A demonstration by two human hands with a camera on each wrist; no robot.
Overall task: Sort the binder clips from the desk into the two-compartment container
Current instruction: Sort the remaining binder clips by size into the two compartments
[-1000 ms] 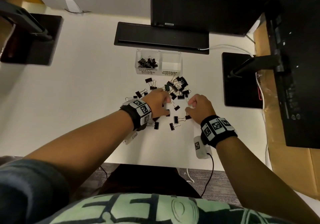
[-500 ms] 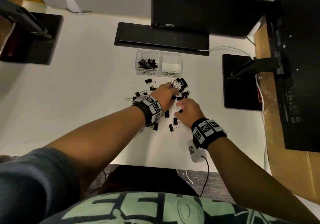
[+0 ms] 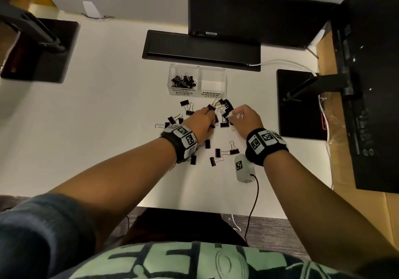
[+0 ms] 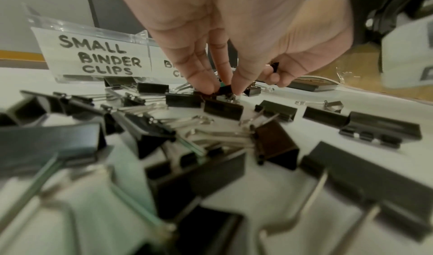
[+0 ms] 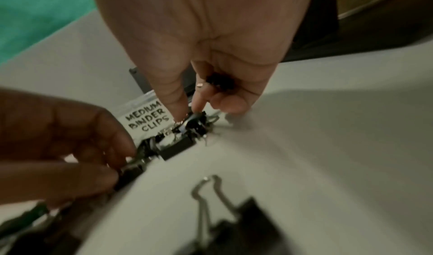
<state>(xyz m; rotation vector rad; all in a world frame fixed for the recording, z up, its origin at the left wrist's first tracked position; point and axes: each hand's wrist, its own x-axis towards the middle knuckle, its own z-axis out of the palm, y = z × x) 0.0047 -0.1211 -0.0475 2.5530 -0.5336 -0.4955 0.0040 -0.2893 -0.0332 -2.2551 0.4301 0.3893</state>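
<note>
Black binder clips lie scattered on the white desk (image 3: 108,127), with a dense pile (image 3: 225,107) in front of the clear two-compartment container (image 3: 197,93). Its "small" side (image 3: 183,81) holds several clips; its "medium" side (image 3: 212,82) looks empty. My left hand (image 3: 210,115) is down in the scatter, thumb and fingers pinching a small clip (image 4: 225,89), with another dark clip (image 4: 273,67) tucked under its curled fingers. My right hand (image 3: 232,116) pinches at the pile (image 5: 195,120) and holds a small clip (image 5: 220,82) in its curled fingers.
A black bar (image 3: 200,49) and a monitor (image 3: 248,13) stand just behind the container. A black monitor base (image 3: 300,103) lies to the right, another (image 3: 41,49) at far left. A white device (image 3: 244,168) with a cable rests under my right wrist. Loose clips (image 3: 220,152) lie nearer me.
Both hands have moved away from me, from the near clips to the pile in front of the container. The right hand also shifted right, to in front of the medium side.
</note>
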